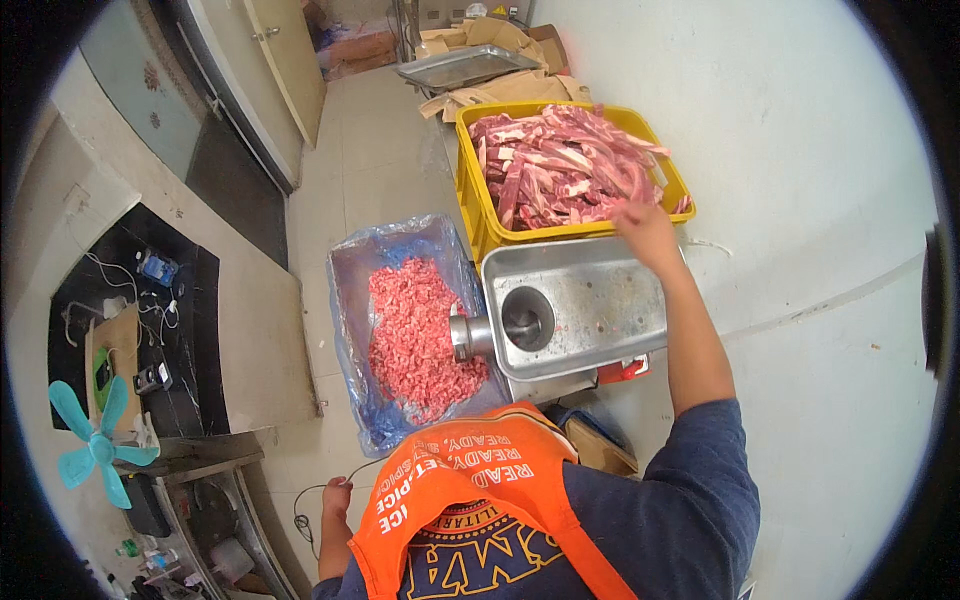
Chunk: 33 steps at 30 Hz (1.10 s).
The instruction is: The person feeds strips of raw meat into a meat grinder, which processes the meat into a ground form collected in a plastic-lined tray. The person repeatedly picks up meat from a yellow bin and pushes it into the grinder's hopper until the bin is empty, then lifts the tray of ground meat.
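Note:
My right hand (643, 234) reaches over the near rim of a yellow plastic crate (480, 217), close to the raw meat strips (562, 169) heaped inside. Blur at its fingertips hides whether it grips a strip. Below that arm lies the steel feed tray (607, 300) of a meat grinder, its round feed throat (528, 319) showing dark metal inside. The grinder's outlet (471, 337) sticks out over ground meat (420, 337) in a tub lined with clear bluish plastic (349, 277). Low beside my apron, my left hand (337, 495) has curled fingers near a thin cable (304, 499); its grip is unclear.
A white wall (810, 187) runs along the right. Behind the crate are a metal sheet tray (469, 67) and flattened cardboard (510, 90). At left, a black counter (187, 330) holds cables and a bottle, near a turquoise fan (101, 448). A red part (622, 370) shows beneath the feed tray.

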Each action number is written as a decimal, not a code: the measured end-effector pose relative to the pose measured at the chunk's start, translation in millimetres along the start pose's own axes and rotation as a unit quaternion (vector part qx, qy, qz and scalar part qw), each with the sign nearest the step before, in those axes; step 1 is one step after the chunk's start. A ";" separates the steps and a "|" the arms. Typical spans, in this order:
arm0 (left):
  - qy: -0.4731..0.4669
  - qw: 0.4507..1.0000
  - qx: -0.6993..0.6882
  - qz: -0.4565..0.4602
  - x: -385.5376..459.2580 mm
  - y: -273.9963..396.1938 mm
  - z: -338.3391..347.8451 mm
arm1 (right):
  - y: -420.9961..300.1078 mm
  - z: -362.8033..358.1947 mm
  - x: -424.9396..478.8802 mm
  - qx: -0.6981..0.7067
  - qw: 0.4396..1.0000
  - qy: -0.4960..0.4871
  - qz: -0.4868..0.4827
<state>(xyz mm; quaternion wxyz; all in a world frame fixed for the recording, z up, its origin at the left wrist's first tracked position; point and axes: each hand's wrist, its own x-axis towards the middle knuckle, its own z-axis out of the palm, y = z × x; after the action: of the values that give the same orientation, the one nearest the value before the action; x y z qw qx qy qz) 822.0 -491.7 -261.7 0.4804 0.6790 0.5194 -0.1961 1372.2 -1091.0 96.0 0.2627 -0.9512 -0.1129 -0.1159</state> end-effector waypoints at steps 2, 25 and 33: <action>0.006 1.000 0.025 -0.010 -17.2 2.8 6.6 | 10.1 6.3 42.8 -0.027 0.999 0.014 -0.012; -0.003 0.995 0.096 -0.008 -91.2 -52.0 30.1 | -15.7 69.0 188.5 -0.145 0.985 -0.065 -0.071; -0.017 0.997 0.077 -0.022 -14.8 -14.3 10.4 | -93.7 -135.9 26.3 0.260 0.953 0.120 -0.093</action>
<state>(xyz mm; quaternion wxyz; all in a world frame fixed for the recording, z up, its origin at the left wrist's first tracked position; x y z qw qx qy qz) 805.9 -508.3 -261.6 0.4309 0.6993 0.5088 -0.2578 1349.4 -1080.1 261.2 0.5007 -0.8141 -0.1951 -0.2202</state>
